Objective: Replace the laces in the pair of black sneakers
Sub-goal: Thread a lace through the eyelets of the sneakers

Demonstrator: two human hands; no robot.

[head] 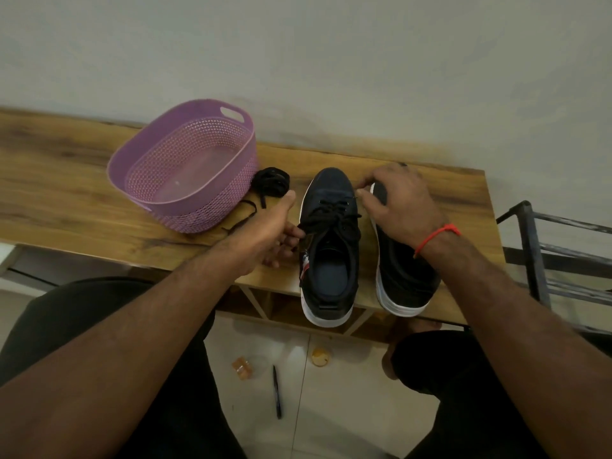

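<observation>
While your left hand [265,233] pinches the laced sneaker's [331,246] lace [326,215], your right hand [400,203] rests on the other sneaker [405,276], fingers apparently pinching a lace end.

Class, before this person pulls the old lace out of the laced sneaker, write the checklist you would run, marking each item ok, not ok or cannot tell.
1. Laced black sneaker with white sole upright on the wooden table: ok.
2. Left hand at its lace: ok.
3. Right hand grips a lace end: cannot tell.
4. Coiled black spare lace beside the purple plastic basket: ok.
5. Second black sneaker laced: cannot tell.
</observation>
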